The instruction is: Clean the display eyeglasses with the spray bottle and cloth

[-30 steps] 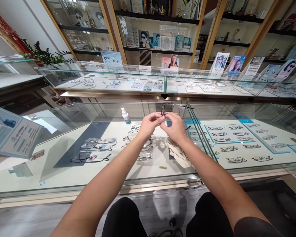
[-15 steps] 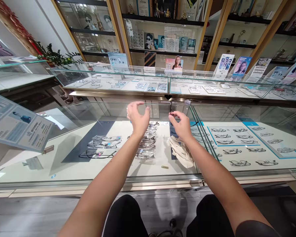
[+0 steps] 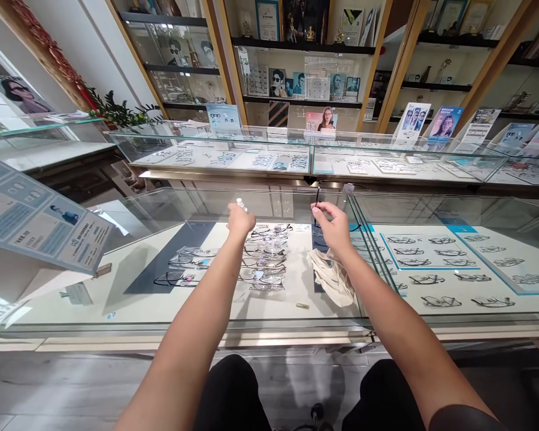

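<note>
On the far side of the glass counter, my left hand is closed around a small white spray bottle; only its white top shows above the fingers. My right hand pinches a dark-framed pair of glasses between thumb and fingertips. One temple points up, and most of the frame is hidden behind the hand. Under my right wrist lies a crumpled beige cloth on the counter top. Between my arms, a column of several glasses shows in the case.
More glasses lie on a dark panel at left and in the neighbouring case at right. A tilted printed sign stands near the left edge. A small gold-coloured piece is near the front. Another glass display case stands behind.
My left hand has moved a little left and down, from an open curve to a grip on the spray bottle. My right hand still holds the glasses, and the view has shifted slightly.
</note>
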Demonstrator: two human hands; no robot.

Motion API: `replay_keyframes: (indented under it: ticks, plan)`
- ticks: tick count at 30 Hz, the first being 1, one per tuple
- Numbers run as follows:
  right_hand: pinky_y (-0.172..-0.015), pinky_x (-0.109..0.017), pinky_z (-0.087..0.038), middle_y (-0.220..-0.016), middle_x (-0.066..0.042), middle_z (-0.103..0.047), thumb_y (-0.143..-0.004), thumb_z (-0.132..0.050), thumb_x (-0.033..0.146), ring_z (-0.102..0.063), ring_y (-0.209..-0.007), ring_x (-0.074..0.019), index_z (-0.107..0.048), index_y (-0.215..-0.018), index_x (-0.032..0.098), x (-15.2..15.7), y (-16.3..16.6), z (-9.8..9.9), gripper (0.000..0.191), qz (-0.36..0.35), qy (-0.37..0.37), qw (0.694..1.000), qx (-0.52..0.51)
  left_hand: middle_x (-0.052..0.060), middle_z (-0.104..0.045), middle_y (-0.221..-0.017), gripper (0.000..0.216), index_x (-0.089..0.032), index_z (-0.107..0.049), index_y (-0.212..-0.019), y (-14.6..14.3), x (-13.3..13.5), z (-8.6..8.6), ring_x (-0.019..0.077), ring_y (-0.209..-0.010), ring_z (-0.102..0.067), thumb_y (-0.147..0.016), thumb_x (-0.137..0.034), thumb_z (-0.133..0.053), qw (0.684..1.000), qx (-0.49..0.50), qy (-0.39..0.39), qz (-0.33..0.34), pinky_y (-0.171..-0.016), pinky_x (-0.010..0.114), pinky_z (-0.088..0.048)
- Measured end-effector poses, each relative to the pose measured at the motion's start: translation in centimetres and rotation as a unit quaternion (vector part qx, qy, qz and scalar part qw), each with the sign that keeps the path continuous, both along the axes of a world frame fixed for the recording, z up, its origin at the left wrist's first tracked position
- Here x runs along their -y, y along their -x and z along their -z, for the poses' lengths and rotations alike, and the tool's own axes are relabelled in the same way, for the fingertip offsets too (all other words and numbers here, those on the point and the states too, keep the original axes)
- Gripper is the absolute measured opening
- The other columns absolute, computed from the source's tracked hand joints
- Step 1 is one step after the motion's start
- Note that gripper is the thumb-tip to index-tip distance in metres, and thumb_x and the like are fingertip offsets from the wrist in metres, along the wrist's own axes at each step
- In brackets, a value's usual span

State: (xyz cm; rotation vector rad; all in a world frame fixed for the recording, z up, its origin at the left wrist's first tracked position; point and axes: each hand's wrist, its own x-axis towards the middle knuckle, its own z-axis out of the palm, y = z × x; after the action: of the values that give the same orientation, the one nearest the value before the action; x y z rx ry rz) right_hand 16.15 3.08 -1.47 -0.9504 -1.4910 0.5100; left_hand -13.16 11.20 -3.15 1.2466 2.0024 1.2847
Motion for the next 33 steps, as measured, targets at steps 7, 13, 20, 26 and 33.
replay_keyframes:
  ticks: [7, 13, 20, 26, 33]
  plan:
    - [-0.107, -0.049, -0.055, -0.116, -0.010, -0.086, -0.097, -0.069, 0.053, -0.077, -0.113, -0.0301, -0.082, -0.106, 0.024, -0.1, -0.1, -0.4, 0.033, 0.004, 0.012, 0.999, -0.043, 0.020, -0.072, -0.131, 0.039, -0.024, -0.056, -0.125, -1.0, 1.8, -2.2, 0.0411, -0.132, -0.065, -0.091, -0.029, -0.075, 0.998, -0.011, -0.057, -0.024, -0.116, 0.058, -0.042]
    - [-0.105, -0.047, -0.058, -0.113, -0.010, -0.086, -0.095, -0.069, 0.056, -0.078, -0.110, -0.0298, -0.079, -0.103, 0.023, 0.1, 0.1, -0.9, 0.036, -0.018, 0.041, 0.994, -0.101, 0.004, -0.067, -0.110, 0.063, -0.034, -0.053, -0.137, -3.7, 3.5, -5.0, 0.0225, -0.100, -0.067, -0.083, -0.047, -0.082, 0.908, 0.277, -0.243, 0.200, -0.079, 0.034, -0.057]
    - [-0.106, -0.046, -0.060, -0.104, -0.007, -0.085, -0.095, -0.070, 0.058, -0.077, -0.107, -0.0276, -0.081, -0.097, 0.026, 0.4, 0.2, -1.2, 0.034, -0.112, 0.061, 0.986, -0.112, 0.003, -0.050, -0.070, 0.069, -0.023, -0.063, -0.084, -6.4, 6.5, -6.6, 0.0179, -0.061, -0.052, -0.077, -0.092, -0.067, 0.809, 0.436, -0.089, 0.384, -0.048, 0.028, -0.033]
    - [-0.102, -0.044, -0.060, -0.104, -0.006, -0.085, -0.095, -0.069, 0.064, -0.075, -0.103, -0.0258, -0.082, -0.096, 0.026, 0.5, 0.4, -1.2, 0.040, -0.160, 0.103, 0.979, -0.075, 0.001, -0.041, -0.058, 0.090, -0.024, -0.051, -0.063, -7.4, 7.2, -6.5, 0.0148, -0.052, -0.043, -0.068, -0.113, -0.051, 0.800, 0.432, -0.042, 0.414, -0.044, 0.027, -0.027]
    - [-0.094, -0.040, -0.058, -0.103, -0.004, -0.083, -0.092, -0.071, 0.066, -0.074, -0.101, -0.0245, -0.080, -0.096, 0.026, 0.5, 0.8, -0.7, 0.041, -0.211, 0.146, 0.963, -0.084, 0.004, -0.048, -0.060, 0.082, -0.020, -0.062, -0.062, -8.7, 6.8, -5.3, 0.0146, -0.055, -0.049, -0.069, -0.101, -0.068, 0.853, 0.353, -0.031, 0.383, -0.045, 0.026, -0.034]
